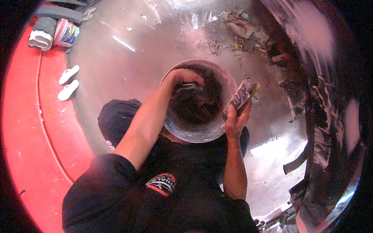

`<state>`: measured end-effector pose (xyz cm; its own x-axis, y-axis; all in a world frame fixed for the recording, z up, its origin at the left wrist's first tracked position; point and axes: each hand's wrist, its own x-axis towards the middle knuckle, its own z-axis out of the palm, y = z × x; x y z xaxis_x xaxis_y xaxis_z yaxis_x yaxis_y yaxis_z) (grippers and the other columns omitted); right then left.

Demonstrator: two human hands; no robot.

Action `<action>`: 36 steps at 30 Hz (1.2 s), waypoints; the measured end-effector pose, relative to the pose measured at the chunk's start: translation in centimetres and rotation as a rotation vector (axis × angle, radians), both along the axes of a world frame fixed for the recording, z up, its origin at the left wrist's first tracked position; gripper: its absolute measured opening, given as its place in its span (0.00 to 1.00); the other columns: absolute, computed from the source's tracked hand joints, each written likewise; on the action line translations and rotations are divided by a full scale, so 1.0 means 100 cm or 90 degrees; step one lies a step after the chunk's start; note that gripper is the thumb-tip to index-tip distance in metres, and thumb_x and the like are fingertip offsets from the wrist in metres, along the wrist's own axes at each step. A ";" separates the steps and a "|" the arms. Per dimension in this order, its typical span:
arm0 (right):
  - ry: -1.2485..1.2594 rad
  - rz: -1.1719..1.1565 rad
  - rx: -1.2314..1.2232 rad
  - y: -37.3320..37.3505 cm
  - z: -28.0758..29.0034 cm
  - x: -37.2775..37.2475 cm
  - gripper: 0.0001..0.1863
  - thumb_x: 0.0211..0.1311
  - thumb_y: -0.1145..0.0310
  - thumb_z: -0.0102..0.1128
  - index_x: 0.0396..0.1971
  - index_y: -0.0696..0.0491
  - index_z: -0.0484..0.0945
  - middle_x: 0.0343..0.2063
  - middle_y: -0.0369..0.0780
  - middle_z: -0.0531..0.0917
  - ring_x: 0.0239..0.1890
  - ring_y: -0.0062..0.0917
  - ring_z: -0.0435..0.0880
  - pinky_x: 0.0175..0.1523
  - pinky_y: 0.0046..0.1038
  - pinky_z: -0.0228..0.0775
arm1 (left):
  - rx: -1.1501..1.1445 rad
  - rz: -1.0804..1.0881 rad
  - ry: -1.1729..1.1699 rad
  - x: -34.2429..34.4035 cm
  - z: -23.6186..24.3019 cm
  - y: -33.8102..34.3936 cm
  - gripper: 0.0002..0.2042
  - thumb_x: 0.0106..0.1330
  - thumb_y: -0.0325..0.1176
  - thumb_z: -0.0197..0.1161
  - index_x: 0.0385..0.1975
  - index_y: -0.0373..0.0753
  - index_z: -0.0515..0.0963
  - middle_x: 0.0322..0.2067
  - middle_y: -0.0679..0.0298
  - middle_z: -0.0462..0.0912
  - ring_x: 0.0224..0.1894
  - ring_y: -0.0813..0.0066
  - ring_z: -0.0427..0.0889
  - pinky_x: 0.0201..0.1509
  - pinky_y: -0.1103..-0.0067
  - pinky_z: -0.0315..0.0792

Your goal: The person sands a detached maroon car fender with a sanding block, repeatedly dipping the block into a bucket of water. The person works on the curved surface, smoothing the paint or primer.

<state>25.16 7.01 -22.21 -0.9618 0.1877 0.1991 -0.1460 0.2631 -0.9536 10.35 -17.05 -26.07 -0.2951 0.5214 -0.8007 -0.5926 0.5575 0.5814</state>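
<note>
Your left hand (187,77) dips into the round bucket (196,134) in front of you, wrist bent over its far left side, with the fingers curled down next to a small pale piece with a yellow edge (188,84); most of the fingers are hidden, so I cannot tell how far they are closed or whether they grip it. Your right hand (236,120) is closed around the near end of a mottled, dark-and-pale block (240,95), thumb on the side toward you, holding it tilted at the bucket's right rim; whether the two touch, I cannot tell. The bucket's inside looks dark, its wall pale and smeared. It stands at the grey floor (116,62). To the left, white slippers (68,90) lie near the red floor (23,155), where a thin hose (46,130) runs. Far left, a colourful tub (70,34) sits beside a grey roll (43,31). Scraps (241,27) lie far right.
</note>
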 end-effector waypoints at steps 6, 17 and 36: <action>-0.010 -0.004 0.032 0.000 -0.008 0.003 0.36 0.63 0.65 0.57 0.67 0.66 0.57 0.61 0.55 0.70 0.61 0.43 0.72 0.68 0.38 0.60 | 0.177 0.085 0.111 0.017 0.026 -0.016 0.31 0.58 0.36 0.68 0.64 0.38 0.71 0.53 0.64 0.82 0.51 0.73 0.80 0.57 0.75 0.73; 0.003 -0.010 -0.040 0.000 0.014 -0.002 0.34 0.65 0.62 0.57 0.66 0.65 0.60 0.59 0.51 0.72 0.59 0.38 0.74 0.65 0.36 0.63 | 0.238 0.253 0.151 0.034 0.092 -0.017 0.30 0.56 0.31 0.67 0.62 0.37 0.72 0.49 0.62 0.84 0.47 0.74 0.82 0.54 0.76 0.76; -0.147 0.037 -0.688 -0.002 0.043 0.010 0.37 0.60 0.70 0.62 0.69 0.51 0.60 0.60 0.48 0.74 0.52 0.37 0.82 0.48 0.40 0.84 | 0.309 0.408 -0.003 0.040 0.059 -0.029 0.30 0.56 0.32 0.66 0.63 0.37 0.71 0.50 0.60 0.84 0.50 0.70 0.82 0.58 0.73 0.75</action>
<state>26.12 6.77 -17.96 -0.9679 0.1076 -0.2269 0.0795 -0.7259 -0.6832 14.33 -19.98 -20.21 -0.6517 0.5416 -0.5310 -0.7153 -0.2062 0.6677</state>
